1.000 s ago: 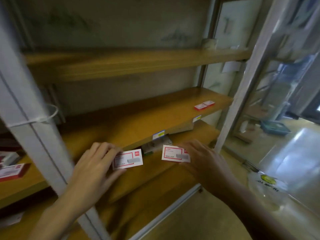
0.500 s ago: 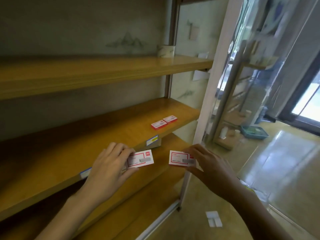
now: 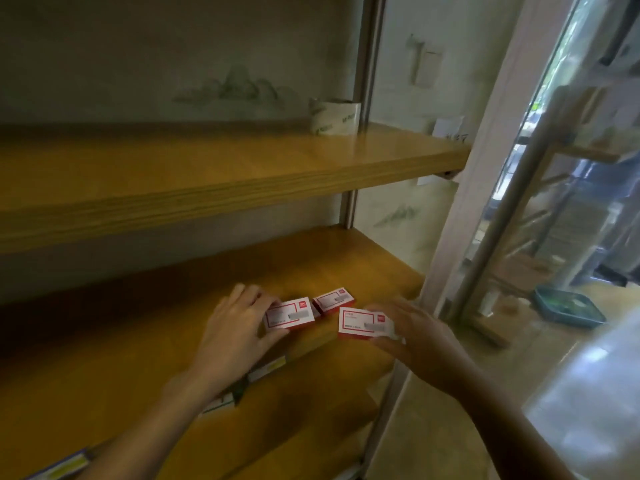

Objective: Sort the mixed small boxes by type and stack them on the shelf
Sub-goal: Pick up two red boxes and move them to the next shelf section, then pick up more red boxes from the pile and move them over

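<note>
My left hand (image 3: 235, 329) grips a small red-and-white box (image 3: 289, 313) over the middle wooden shelf (image 3: 138, 327), covering most of a matching box beneath it. Just right of it, another red-and-white box (image 3: 333, 299) lies on the shelf. My right hand (image 3: 419, 336) holds a third such box (image 3: 362, 323) by its right end, near the shelf's front edge and right of the others. Whether the held boxes touch the shelf I cannot tell.
A wooden shelf (image 3: 242, 168) runs above, with a roll of tape (image 3: 334, 116) at its right end. Price labels (image 3: 266, 368) line the middle shelf's front edge. A white upright post (image 3: 464, 216) stands at right; beyond it a glass door and a teal tray (image 3: 568, 308) on the floor.
Both hands carried their boxes up and forward from below the shelf edge to the boxes lying on the middle shelf. The view swung right and closer.
</note>
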`<state>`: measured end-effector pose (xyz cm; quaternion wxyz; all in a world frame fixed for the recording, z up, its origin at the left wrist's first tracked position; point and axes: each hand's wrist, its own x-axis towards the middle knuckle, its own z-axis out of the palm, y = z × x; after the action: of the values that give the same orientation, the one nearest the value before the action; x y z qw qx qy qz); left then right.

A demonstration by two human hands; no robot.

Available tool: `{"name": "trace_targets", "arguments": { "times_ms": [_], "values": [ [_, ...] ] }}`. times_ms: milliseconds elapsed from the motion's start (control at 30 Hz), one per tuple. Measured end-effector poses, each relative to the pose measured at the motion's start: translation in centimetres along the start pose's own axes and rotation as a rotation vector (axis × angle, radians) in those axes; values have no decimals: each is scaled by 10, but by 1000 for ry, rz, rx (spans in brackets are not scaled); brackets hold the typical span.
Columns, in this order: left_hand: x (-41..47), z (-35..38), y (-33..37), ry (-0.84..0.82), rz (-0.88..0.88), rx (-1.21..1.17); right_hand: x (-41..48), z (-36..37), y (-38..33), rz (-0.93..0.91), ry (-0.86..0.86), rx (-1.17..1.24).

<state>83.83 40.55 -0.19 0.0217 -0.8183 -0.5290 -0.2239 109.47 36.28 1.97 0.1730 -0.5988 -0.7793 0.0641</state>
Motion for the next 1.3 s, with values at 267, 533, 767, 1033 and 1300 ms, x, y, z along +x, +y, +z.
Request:
{"name": "trace_targets", "arguments": {
  "times_ms": [267,533,767,1033,1300],
  "values": [
    [65,43,-13,-93,-280,-10,111,13,61,-225,-137,68],
    [88,63,-16,-322,-431,-50,175,43,85,-325,-253,66],
    [66,51,-3,-178,-600,-60,194,63,87,-404,-366,35],
    [1,11,9,42,-677,226,191,49,32,-628,-209,-42],
    [-116,-41,29,157,-883,413,137,56,-107,-1093,-241,127]
  ]
}}
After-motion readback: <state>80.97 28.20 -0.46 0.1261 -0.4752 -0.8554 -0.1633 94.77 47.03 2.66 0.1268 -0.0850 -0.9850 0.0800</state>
